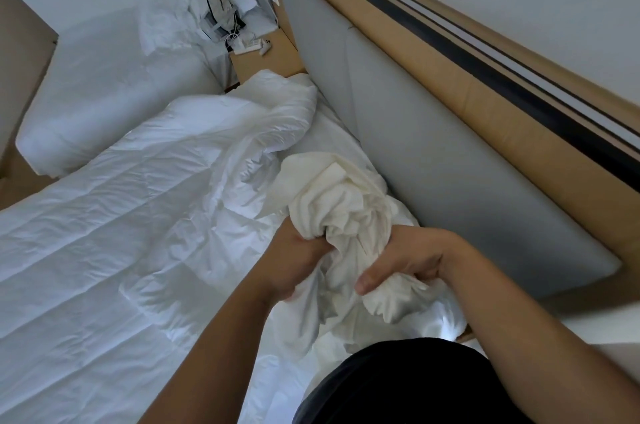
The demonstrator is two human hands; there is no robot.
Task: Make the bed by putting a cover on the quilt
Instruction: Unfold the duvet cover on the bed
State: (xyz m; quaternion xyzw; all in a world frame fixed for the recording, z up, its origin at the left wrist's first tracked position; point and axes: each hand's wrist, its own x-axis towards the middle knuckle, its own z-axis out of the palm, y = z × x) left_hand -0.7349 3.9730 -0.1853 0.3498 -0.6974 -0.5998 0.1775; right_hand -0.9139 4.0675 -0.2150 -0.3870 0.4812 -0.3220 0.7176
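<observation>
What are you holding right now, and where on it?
The bunched quilt cover: the left hand grips its gathered left side, the right hand its lower right folds.

The left hand [299, 260] and the right hand [403, 262] both grip a bunched, cream-white cover [341, 205] (fingers curled into the cloth). Under it a rumpled white quilt [121, 215] lies spread over the bed [332, 136], beside a grey padded headboard [433, 160]. A wooden nightstand [273, 56] stands between this bed and a second bed [104, 94].
</observation>
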